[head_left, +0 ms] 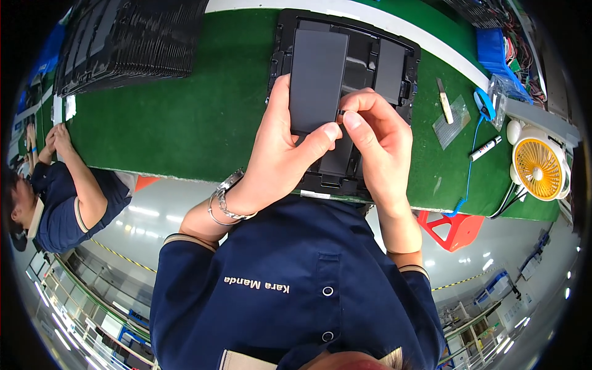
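Observation:
My left hand (285, 145) is closed around the lower part of a flat dark-grey rectangular panel (318, 77), thumb across its near edge. The panel is tilted up over a black moulded tray (408, 54). At the panel's right lower corner, my right hand (381, 135) pinches with thumb and forefinger. A tiny dark bit shows between those fingertips, too small to name. Inside the tray, on the right, lies another flat dark-grey panel (390, 69). My hands and the held panel hide much of the tray's near and left parts.
A tall stack of black trays (132, 43) stands at the far left on the green table (228, 123). To the right are a utility knife (444, 102), a clear bag (452, 123), a marker (486, 148), a blue coiled cord (473, 154) and a small fan (538, 168). Another person (80, 191) works at left.

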{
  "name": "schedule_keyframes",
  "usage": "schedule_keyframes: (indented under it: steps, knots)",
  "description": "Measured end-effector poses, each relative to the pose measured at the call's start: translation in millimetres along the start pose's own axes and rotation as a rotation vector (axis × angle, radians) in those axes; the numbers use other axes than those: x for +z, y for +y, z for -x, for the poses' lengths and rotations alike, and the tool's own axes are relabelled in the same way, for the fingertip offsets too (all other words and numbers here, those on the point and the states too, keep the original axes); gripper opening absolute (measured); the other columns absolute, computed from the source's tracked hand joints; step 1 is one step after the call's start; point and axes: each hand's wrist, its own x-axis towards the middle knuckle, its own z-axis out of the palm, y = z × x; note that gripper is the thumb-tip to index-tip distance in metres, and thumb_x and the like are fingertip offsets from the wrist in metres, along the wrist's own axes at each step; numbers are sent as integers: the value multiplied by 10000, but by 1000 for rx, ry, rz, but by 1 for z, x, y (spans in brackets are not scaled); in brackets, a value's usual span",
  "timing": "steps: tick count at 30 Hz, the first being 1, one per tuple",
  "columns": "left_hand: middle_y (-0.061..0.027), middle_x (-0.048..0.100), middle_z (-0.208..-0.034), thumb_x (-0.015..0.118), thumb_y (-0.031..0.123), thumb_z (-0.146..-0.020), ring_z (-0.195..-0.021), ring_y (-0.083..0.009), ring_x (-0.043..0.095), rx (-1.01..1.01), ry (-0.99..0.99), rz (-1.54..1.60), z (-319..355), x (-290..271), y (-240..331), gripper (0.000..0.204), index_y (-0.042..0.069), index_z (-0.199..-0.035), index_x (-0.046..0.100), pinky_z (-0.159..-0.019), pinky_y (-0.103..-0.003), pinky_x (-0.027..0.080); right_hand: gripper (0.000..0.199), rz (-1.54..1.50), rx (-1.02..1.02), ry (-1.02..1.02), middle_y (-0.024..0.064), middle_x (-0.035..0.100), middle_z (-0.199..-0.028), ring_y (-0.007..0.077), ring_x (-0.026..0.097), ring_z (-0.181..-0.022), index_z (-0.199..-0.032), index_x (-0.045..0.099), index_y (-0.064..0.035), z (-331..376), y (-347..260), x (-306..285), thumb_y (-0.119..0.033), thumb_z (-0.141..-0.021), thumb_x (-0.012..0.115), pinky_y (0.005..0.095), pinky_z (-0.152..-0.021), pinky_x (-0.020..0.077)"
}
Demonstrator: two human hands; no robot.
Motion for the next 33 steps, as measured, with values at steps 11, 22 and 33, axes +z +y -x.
schedule_keyframes:
  steps: [11,22,33]
  knots:
    - [-87,496,-1140,619,18,-854,-1070,-153,512,75,42,-142,5,0,-7,535,-1,-1300,324,-937,-305,423,88,387,-290,83,83,584,-866,172,580,-761,-864,585,19,2,6,0,24,-797,643,279,-727,464]
    - [-45,529,-1000,603,-12,-876,-813,-72,546,153,40,-242,8,-3,-7,516,21,-1294,302,-691,-210,489,132,-64,10,30,27,591,-867,88,586,-799,-974,574,28,5,2,7,-101,-949,583,237,-761,488]
    - [-116,497,-1159,622,16,-845,-1087,-172,514,134,54,-244,10,0,-6,558,-12,-1305,308,-944,-319,422,129,31,-48,-16,17,569,-832,70,580,-760,-911,573,26,4,6,2,-97,-946,587,218,-699,476]
